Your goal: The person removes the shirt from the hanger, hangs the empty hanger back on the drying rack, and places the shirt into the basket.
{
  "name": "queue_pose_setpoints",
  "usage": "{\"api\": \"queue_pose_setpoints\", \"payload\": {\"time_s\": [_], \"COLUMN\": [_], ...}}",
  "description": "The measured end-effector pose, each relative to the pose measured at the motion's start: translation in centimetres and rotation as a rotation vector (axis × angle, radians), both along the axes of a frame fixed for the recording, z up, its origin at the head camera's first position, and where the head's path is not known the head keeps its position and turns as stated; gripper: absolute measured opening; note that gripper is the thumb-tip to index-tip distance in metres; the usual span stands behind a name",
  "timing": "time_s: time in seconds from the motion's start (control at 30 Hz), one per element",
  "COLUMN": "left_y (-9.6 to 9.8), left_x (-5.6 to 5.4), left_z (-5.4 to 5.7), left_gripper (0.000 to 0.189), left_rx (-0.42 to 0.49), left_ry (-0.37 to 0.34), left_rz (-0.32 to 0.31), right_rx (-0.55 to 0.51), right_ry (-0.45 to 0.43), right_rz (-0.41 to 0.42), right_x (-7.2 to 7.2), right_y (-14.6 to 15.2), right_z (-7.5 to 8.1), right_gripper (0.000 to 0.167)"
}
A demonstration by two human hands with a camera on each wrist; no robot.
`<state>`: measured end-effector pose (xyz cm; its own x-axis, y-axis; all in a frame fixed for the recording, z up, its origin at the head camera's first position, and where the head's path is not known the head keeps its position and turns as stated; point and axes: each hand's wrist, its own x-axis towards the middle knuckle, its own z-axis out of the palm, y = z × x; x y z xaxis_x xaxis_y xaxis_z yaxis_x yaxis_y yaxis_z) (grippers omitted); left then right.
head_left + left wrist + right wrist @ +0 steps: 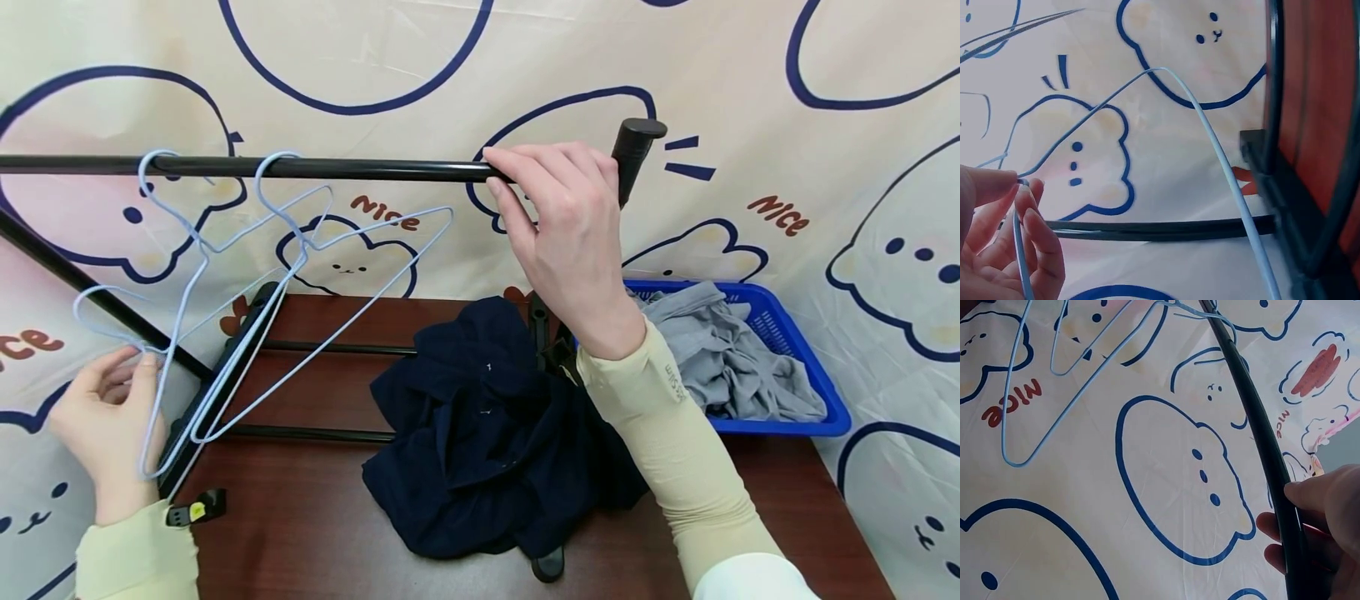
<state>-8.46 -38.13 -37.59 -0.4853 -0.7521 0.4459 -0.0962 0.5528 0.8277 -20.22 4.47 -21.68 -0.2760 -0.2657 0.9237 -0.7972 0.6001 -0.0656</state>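
Note:
My left hand (112, 417) pinches a light blue wire hanger (1091, 115) at its neck, low on the left, between thumb and fingertips. Two more such hangers, a left one (201, 242) and a right one (305, 243), hang by their hooks from a black rail (390, 170). Near the rail's right end my right hand (562, 217) grips the bar, thumb below and fingers over the top in the head view. The right wrist view shows the thumb and fingertips around the rail (1254, 419). Wires of the hanging pair partly overlap the held hanger.
Crumpled navy clothing (502, 442) lies on the brown table (300, 517), over part of the rack's base. A blue basket (813, 375) with grey clothing (735, 358) stands at the right. The rack's slanted black bar (82, 271) runs behind the left hand. A patterned cloth backdrop (712, 50) hangs behind.

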Motion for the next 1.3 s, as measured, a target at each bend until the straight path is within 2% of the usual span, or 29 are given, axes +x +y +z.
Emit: {"api": "queue_pose_setpoints", "payload": {"time_s": [0.17, 0.27, 0.4, 0.63, 0.77, 0.93, 1.03, 1.17, 1.3], "left_y": [-0.1, 0.1, 1.0, 1.5, 1.5, 1.6, 1.7, 1.6, 1.2], "left_x": [0.2, 0.3, 0.5, 0.3, -0.2, -0.7, -1.3, -2.1, -2.9], "left_z": [1.7, 2.9, 5.0, 8.0, 9.5, 11.4, 12.3, 13.1, 13.4], "left_gripper": [0.031, 0.029, 0.029, 0.028, 0.029, 0.033, 0.036, 0.038, 0.038], "left_rx": [-0.088, -0.132, -0.134, -0.06, -0.054, -0.059, -0.029, 0.004, 0.002], "left_ry": [-0.021, 0.008, 0.035, 0.063, 0.046, -0.012, -0.05, -0.089, -0.106], "left_rz": [0.019, 0.016, 0.033, 0.019, 0.01, 0.023, 0.018, 0.005, -0.008], "right_rx": [-0.007, -0.01, -0.012, -0.025, -0.03, -0.033, -0.037, -0.035, -0.037], "right_ry": [-0.017, -0.018, -0.015, -0.021, -0.039, -0.045, -0.051, -0.058, -0.062], "right_rz": [0.002, 0.001, 0.0, 0.009, 0.013, 0.015, 0.016, 0.015, 0.018], "right_x": [0.0, 0.1, 0.1, 0.1, 0.2, 0.2, 0.2, 0.3, 0.3], "right_y": [-0.1, -0.1, -0.1, -0.1, 0.0, 0.0, 0.0, 0.0, -0.1], "right_z": [0.0, 0.0, -0.1, -0.1, -0.1, -0.1, -0.1, -0.1, -0.1], "right_gripper": [0.026, 0.026, 0.026, 0.026, 0.026, 0.025, 0.025, 0.025, 0.025]}}
